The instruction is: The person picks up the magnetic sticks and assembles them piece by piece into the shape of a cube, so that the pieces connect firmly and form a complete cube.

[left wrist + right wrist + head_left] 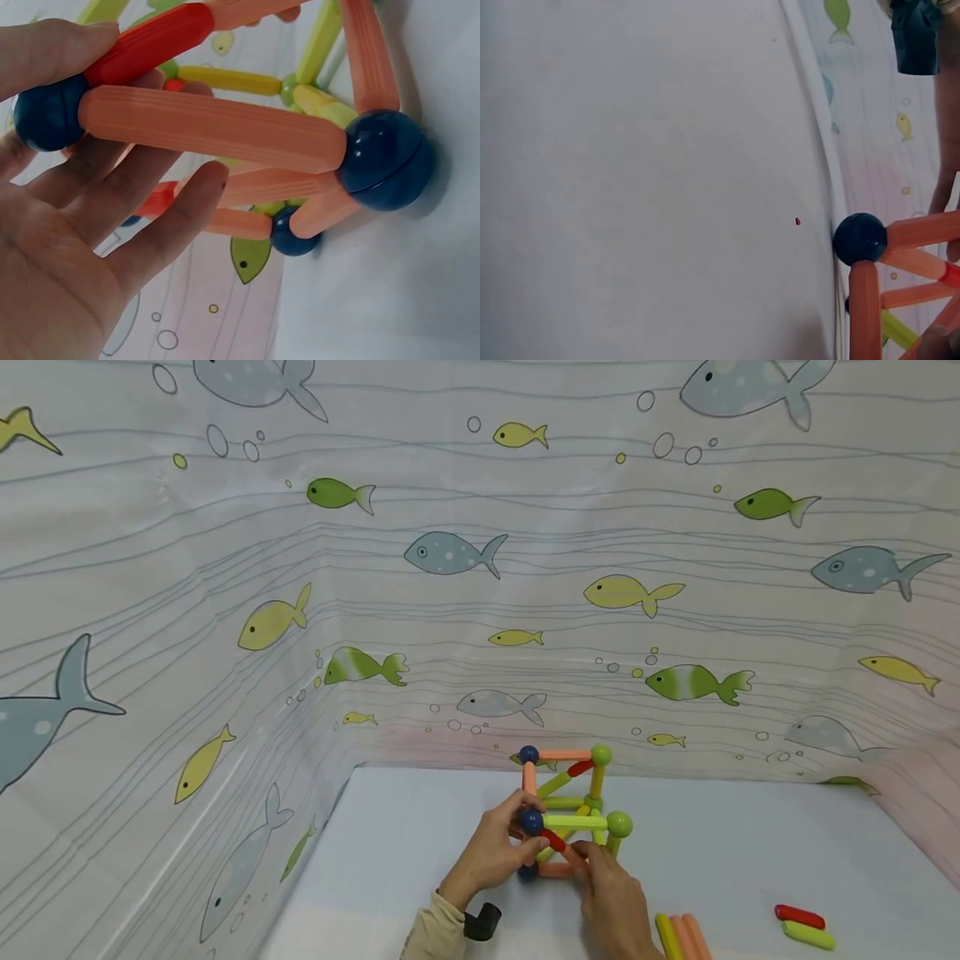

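Note:
A cube-like frame of magnetic sticks and balls stands on the white table, with dark blue balls on its left and green balls (619,824) on its right. My left hand (483,852) holds the near upper blue ball (49,116), its thumb against the end of a red stick (154,45). From that ball the red stick slants down in line with an orange stick (574,858), which my right hand (618,902) pinches. An upright orange stick (217,127) joins the upper ball to a lower blue ball (386,161). My right fingertips are mostly out of the right wrist view.
Loose yellow (667,937) and orange sticks (688,937) lie side by side near my right wrist. Farther right, a red stick (799,916) touches a lime stick (808,935). A fish-print sheet (525,610) hangs behind and beside the table. A black device (482,922) sits at my left wrist.

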Available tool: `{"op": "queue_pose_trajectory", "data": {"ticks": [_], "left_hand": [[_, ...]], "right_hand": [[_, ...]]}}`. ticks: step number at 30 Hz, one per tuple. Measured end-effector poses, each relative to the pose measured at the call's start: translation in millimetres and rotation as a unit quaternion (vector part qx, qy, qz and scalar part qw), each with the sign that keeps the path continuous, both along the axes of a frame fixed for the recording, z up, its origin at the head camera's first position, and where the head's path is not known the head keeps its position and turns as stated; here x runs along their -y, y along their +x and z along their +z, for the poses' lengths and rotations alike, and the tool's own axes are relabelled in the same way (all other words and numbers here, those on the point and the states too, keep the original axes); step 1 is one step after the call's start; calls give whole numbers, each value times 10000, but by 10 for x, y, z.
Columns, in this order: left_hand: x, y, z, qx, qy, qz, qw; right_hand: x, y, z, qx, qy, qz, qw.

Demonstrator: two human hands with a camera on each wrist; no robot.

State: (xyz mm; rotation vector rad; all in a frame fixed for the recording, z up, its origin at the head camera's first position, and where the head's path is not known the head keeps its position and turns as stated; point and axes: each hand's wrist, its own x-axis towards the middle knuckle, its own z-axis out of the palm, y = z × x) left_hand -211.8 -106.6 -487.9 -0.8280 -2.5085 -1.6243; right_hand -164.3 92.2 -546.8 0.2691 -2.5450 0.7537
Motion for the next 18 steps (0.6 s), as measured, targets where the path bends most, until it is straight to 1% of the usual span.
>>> {"op": "queue_pose_trajectory", "data": {"ticks": [6, 9, 13, 18], "left_hand": [[17, -1, 4, 53, -2, -7, 10000], [14, 5, 2, 94, 7, 35, 9999], [9, 3, -10, 47, -7, 95, 9999], [3, -2, -8, 30, -33, 135, 9999]], "right_hand": [[3, -20, -5, 27, 20, 75, 10000], [-3, -28, -3, -33, -4, 119, 9999], [-6, -51, -13, -235, -57, 147, 9996], [-18, -97, -32, -688, -105, 193, 9974]]}}
